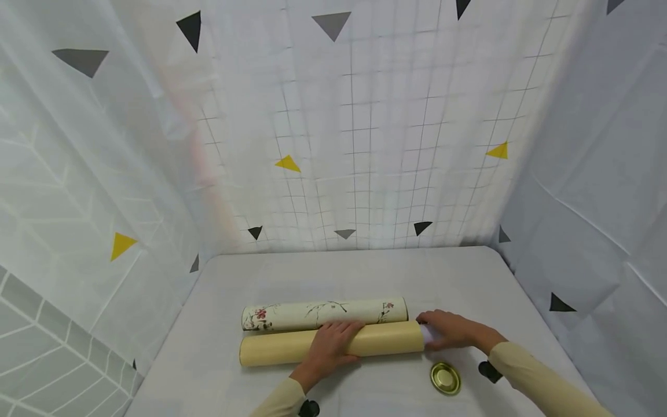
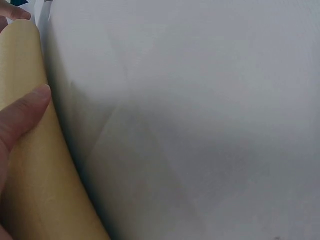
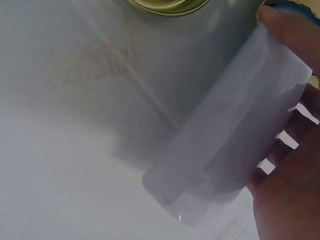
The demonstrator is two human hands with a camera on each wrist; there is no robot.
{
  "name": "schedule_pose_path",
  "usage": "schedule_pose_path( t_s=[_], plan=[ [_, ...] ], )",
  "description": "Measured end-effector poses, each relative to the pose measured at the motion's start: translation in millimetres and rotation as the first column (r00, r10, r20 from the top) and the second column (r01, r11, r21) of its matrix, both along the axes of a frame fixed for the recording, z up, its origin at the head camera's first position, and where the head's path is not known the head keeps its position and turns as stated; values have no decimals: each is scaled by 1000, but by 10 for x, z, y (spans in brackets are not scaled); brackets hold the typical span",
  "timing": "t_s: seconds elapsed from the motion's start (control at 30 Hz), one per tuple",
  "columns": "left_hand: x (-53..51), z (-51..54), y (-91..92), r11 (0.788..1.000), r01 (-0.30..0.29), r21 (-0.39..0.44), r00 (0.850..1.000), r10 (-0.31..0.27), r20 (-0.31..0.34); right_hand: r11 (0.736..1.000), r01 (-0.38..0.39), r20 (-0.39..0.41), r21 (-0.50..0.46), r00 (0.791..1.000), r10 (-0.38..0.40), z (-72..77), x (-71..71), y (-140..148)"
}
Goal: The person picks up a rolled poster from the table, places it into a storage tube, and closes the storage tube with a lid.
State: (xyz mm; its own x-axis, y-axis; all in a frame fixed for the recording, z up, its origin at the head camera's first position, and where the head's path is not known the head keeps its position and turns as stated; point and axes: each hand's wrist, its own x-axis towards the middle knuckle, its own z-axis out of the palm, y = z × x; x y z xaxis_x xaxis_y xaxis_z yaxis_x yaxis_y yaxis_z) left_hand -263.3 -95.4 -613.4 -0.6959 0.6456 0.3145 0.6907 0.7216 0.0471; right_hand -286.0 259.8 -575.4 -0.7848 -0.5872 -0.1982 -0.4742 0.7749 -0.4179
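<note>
Left hand [image 1: 328, 347] palm-down; over yellow tube [image 1: 391, 340]

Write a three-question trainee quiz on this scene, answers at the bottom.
1. True or false: the gold lid caps the plain tube.
2. Fill in: the left hand holds the plain tube; the other tube, just beyond it, is patterned with ____.
3. The right hand holds: A) the gold lid; B) the white roll; C) the other tube.

Key: 1. False; the gold lid lies on the table. 2. Flowers. 3. B.
</note>
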Motion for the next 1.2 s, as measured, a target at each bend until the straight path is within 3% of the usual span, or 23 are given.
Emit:
schedule_pose_path(
  t_s=[0.13,0.33,0.5,0.77,1.2],
  plan=[
    [-1,-26,0,1000,17,10,1000,-17,-18,1000,5,2,14,1000,-5,-5,8,37],
    [6,-34,10,1000,20,0,999,-20,-44,997,73,5,35,997,-73,-30,49,215],
    [7,-24,18,1000,5,-5,1000,-5,-24,990,135,31,40,990,-137,-14,100,393],
    [-7,-50,-6,1000,-7,-4,1000,7,-19,998,55,-33,-39,998,-57,-7,111,492],
    [-11,-68,-7,999,-2,35,1000,3,-26,993,57,40,-104,998,-53,-36,94,237]
  ],
)
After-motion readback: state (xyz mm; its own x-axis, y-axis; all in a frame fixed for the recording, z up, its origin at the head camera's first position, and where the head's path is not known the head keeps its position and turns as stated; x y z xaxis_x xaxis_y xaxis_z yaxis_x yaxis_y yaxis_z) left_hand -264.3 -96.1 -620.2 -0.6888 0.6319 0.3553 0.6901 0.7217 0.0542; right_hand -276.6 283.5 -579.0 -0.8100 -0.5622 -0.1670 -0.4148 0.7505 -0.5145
